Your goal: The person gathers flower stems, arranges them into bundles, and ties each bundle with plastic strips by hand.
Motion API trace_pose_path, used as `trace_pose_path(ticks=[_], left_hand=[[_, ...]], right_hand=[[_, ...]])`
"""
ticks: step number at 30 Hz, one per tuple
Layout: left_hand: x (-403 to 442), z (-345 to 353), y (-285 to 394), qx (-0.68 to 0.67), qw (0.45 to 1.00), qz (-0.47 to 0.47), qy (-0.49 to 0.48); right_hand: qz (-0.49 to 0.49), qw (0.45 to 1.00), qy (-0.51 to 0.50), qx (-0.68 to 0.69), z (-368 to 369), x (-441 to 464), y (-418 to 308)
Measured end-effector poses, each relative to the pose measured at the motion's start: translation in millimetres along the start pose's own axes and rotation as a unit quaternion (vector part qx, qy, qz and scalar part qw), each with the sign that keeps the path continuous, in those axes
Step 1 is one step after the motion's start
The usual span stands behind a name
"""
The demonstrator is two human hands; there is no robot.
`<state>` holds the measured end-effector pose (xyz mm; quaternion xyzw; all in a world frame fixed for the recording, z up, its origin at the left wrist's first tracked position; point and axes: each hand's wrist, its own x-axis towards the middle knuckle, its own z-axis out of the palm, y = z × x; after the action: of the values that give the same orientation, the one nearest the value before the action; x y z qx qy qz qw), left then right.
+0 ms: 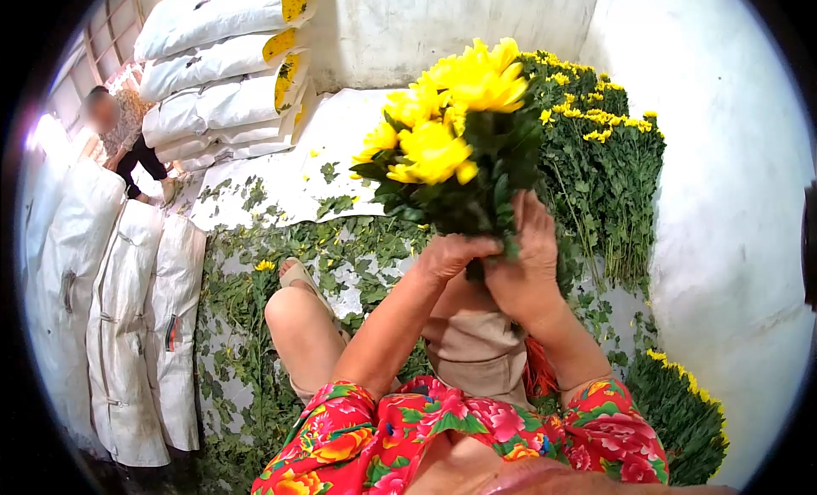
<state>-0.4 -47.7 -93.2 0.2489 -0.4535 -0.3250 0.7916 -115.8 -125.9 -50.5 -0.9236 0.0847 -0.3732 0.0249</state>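
A bunch of yellow chrysanthemums (442,146) stands upright in front of me, with big blooms on top and dark green leaves below. My left hand (458,255) is closed round the stems from the left. My right hand (526,265) wraps the bunch from the right, its fingers lying up along the leaves. The lower stems are hidden behind my hands and wrists. Beneath my right forearm, a bundle of red strings (539,371) hangs beside my knee.
Stacked chrysanthemum bunches (600,163) lean at the back right, and more flowers (681,410) lie at the lower right. White wrapped bundles (225,78) are piled at the back left; long white packs (128,325) lie left. Loose leaves (238,325) litter the floor. Another person (128,137) stands far left.
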Motion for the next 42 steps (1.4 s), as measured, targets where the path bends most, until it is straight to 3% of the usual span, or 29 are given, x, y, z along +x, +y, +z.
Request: trace_pose_path(ticks=[2,4,6,8,10,11,12,14,16,21,24,26,28,29,30,33,35,36,38,39,42], left_hand=[[-2,6,0,0.067,0.986,-0.095,0.117],[3,13,0,0.047,0.980,-0.120,0.154],[5,4,-8,-0.060,0.981,-0.037,0.180],[1,5,-5,-0.106,0.969,-0.068,0.211],[-5,2,-14,-0.098,0.966,-0.086,0.224],[-9,2,-20,-0.099,0.963,-0.096,0.232],[-13,3,-27,-0.101,0.961,-0.105,0.237],[-15,4,-36,-0.047,0.966,-0.101,0.233],[-19,0,-37,-0.158,0.957,-0.132,0.204],[-18,0,-34,-0.126,0.958,-0.150,0.210],[-25,5,-36,-0.076,0.959,-0.163,0.220],[-26,2,-47,-0.103,0.959,-0.138,0.227],[-29,1,-47,-0.127,0.952,-0.137,0.242],[-27,-2,-44,-0.149,0.955,-0.142,0.214],[-26,-1,-43,-0.160,0.951,-0.136,0.226],[-26,-1,-38,-0.150,0.943,-0.171,0.244],[-31,-2,-44,-0.190,0.957,-0.082,0.204],[-33,-5,-49,-0.191,0.956,-0.084,0.205],[-36,-10,-57,-0.085,0.956,-0.128,0.250],[-35,-11,-59,-0.068,0.957,-0.131,0.250],[-38,-9,-56,-0.103,0.958,-0.117,0.239]], right_hand=[[0.008,1.000,-0.023,-0.017,1,-7,-9],[0.013,0.999,-0.034,-0.017,-5,-5,-6],[-0.018,0.998,-0.042,0.052,-17,1,0],[0.019,0.963,-0.088,0.255,-43,11,18],[0.136,0.934,-0.004,0.329,-44,13,15],[0.064,0.967,0.037,0.244,-36,18,15],[0.041,0.976,0.010,0.213,-32,16,16],[0.036,0.977,0.036,0.209,-28,15,19],[0.061,0.951,0.077,0.294,-20,11,29],[0.058,0.937,0.130,0.318,-22,5,32],[0.063,0.932,0.111,0.338,-14,21,18],[0.044,0.955,0.087,0.281,-17,24,23],[0.125,0.895,0.039,0.426,-20,24,26],[0.162,0.877,0.072,0.446,-13,25,30],[0.223,0.818,0.061,0.526,-16,23,31],[0.189,0.835,0.093,0.508,-9,23,33],[0.175,0.876,0.064,0.444,-8,21,23],[0.177,0.876,0.064,0.444,-5,22,18],[0.122,0.923,0.105,0.349,1,22,12],[0.129,0.924,0.039,0.359,-1,19,14],[0.140,0.917,0.033,0.373,-3,21,11]])
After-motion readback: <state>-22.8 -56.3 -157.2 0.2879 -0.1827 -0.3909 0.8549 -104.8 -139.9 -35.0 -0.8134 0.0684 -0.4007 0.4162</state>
